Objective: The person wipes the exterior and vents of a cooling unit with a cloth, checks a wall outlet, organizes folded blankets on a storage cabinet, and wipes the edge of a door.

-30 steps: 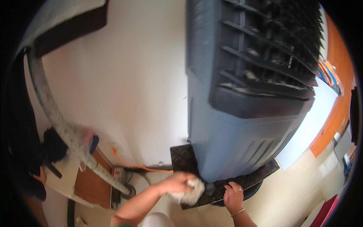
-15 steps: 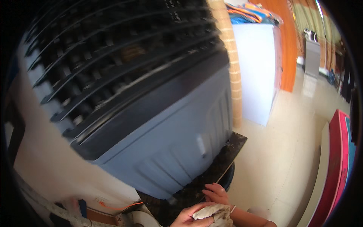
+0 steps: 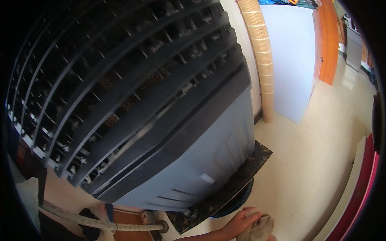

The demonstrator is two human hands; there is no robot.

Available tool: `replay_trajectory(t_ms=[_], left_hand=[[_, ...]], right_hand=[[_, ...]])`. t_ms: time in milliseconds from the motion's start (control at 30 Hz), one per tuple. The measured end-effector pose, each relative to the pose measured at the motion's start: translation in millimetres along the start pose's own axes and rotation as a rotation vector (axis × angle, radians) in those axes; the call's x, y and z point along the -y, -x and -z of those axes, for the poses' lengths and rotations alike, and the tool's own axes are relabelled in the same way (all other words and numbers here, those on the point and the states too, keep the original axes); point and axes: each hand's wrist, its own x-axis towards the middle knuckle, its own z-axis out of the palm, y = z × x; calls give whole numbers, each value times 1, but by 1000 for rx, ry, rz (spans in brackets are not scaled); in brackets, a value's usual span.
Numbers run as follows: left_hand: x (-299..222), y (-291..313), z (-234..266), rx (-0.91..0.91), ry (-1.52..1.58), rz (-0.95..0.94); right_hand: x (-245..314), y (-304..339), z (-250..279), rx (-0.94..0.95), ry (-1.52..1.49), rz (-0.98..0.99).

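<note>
A grey-beige cloth (image 3: 261, 228) is bunched in my left hand (image 3: 243, 221), whose fingers close over its top at the bottom edge. A small patch of skin below the cloth appears to be my right hand (image 3: 272, 238); its fingers are hidden. Just beyond my hands stands a large appliance like an air cooler, with a black slatted grille (image 3: 132, 86) above a blue-grey lower body (image 3: 201, 160). It rests on a dark, worn board (image 3: 225, 201). Under the board's right side shows the rim of a dark round tub (image 3: 237, 203).
A rolled bamboo mat (image 3: 263, 60) stands beside a white cabinet (image 3: 287, 60) behind the appliance. A whitish pipe (image 3: 120, 227) runs low at left, near a black item (image 3: 89, 225). A red-edged, mattress-like slab (image 3: 362, 193) leans at right. Pale tiled floor (image 3: 297, 168) lies between.
My left hand and the cloth have moved right, off the board's near side. My right hand has left the board and dropped mostly out of sight. The view has shifted and turned.
</note>
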Motion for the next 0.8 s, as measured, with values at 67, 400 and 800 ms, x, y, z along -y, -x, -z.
replay_trajectory(t_ms=[67, 400, 800], left_hand=[[2, 7, 6, 13, 13, 107], [-93, 88, -29, -478, 228, -37], [-203, 162, -49, -490, 241, -154]], right_hand=[[41, 24, -5, 242, 971, -54], [123, 160, -13, 31, 491, -549], [323, 172, -62, 19, -615, -18]])
